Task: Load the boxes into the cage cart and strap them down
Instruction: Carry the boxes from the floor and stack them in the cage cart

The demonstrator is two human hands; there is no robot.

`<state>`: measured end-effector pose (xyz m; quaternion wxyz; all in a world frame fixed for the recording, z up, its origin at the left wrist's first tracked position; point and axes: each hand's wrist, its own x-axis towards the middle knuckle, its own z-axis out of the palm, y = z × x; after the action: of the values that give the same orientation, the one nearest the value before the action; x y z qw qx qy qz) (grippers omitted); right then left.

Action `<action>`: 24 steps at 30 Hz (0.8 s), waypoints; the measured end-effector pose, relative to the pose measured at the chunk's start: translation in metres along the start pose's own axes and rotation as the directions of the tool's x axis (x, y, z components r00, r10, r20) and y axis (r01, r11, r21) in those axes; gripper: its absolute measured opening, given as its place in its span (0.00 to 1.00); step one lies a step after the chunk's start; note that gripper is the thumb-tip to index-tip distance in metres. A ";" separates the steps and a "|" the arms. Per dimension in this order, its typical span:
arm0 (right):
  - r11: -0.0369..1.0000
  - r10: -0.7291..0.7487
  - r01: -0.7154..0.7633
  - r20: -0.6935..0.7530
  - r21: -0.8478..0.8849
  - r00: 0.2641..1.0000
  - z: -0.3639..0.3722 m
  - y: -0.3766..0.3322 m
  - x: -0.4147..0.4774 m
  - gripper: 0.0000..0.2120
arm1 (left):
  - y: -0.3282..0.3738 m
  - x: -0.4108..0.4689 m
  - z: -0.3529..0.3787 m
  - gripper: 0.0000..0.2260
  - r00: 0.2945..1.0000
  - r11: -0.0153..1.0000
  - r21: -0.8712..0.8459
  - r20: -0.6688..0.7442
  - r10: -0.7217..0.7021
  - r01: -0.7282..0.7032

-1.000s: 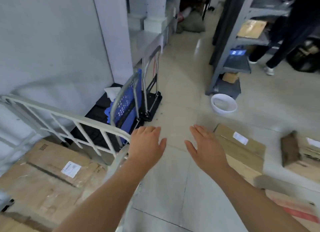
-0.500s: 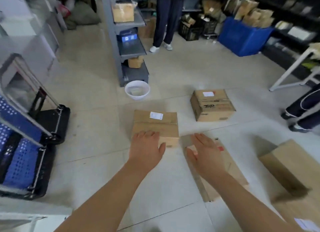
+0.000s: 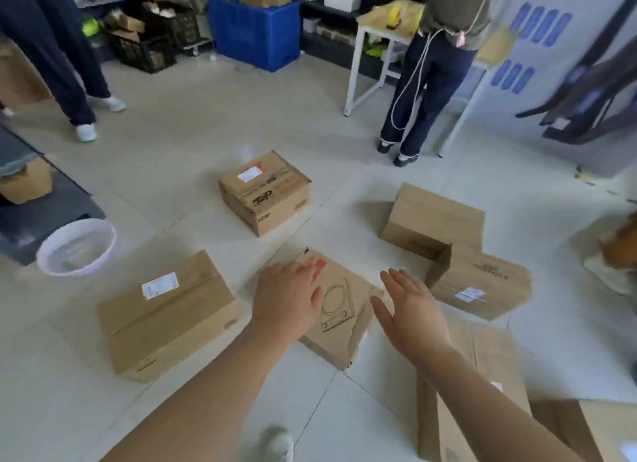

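Several cardboard boxes lie on the tiled floor. A flat box with a printed stove drawing [image 3: 339, 304] sits straight ahead. My left hand [image 3: 287, 298] hovers open over its left part, and my right hand [image 3: 410, 306] is open above its right edge; neither holds anything. A taped box with a white label [image 3: 165, 315] stands to the left. A box marked "Top" [image 3: 265, 191] sits farther back. Two more boxes [image 3: 436, 220] [image 3: 479, 282] lie to the right, another box [image 3: 472, 392] under my right forearm. The cage cart is out of view.
A white basin [image 3: 74, 246] sits on the floor at the left beside a dark shelf base [image 3: 38, 199]. Two people stand at the back: one at the far left [image 3: 51, 48], one by a white table [image 3: 434, 68]. A blue crate [image 3: 255, 30] stands against the back shelves.
My view has swung right, away from the cage cart and folded trolleys, onto the boxes on the floor. Both hands stay open and now hover over the flat box.
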<state>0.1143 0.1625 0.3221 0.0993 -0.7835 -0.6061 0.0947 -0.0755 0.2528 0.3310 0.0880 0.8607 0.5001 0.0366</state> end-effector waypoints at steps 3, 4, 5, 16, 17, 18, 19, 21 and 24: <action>0.988 0.157 -0.157 -0.038 0.015 0.987 -0.010 0.038 0.001 0.26 | 0.032 0.042 0.005 0.20 0.989 0.990 0.010 0.026 0.143 -0.143; 0.980 0.200 -0.199 -0.052 0.016 0.978 -0.013 0.051 0.000 0.25 | 0.044 0.055 0.007 0.20 0.982 0.983 0.005 0.041 0.183 -0.183; 0.971 0.239 -0.239 -0.065 0.017 0.969 -0.017 0.063 -0.002 0.25 | 0.057 0.067 0.011 0.20 0.974 0.975 0.000 0.055 0.221 -0.221; 0.827 0.562 -0.559 -0.111 0.061 0.819 -0.040 0.227 -0.043 0.26 | 0.241 0.137 0.066 0.16 0.853 0.865 -0.027 0.154 0.499 -0.501; 0.818 0.575 -0.572 -0.112 0.064 0.810 -0.043 0.244 -0.049 0.26 | 0.260 0.141 0.071 0.15 0.844 0.857 -0.030 0.155 0.513 -0.515; 0.807 0.590 -0.586 -0.112 0.070 0.800 -0.046 0.261 -0.055 0.26 | 0.281 0.144 0.076 0.15 0.835 0.849 -0.032 0.159 0.526 -0.528; 0.794 0.608 -0.603 -0.112 0.075 0.786 -0.050 0.280 -0.061 0.25 | 0.302 0.148 0.082 0.15 0.827 0.840 -0.033 0.162 0.539 -0.541; 0.767 0.641 -0.635 -0.113 0.086 0.759 -0.059 0.317 -0.074 0.25 | 0.345 0.156 0.094 0.16 0.813 0.828 -0.043 0.166 0.558 -0.559; 0.724 0.690 -0.681 -0.127 0.108 0.713 -0.068 0.370 -0.092 0.25 | 0.405 0.164 0.113 0.17 0.783 0.803 -0.083 0.182 0.595 -0.590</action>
<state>0.4540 -0.0205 0.2901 0.1256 -0.9542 -0.2601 0.0786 0.3694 0.1857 0.2918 0.1310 0.9722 0.1931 -0.0184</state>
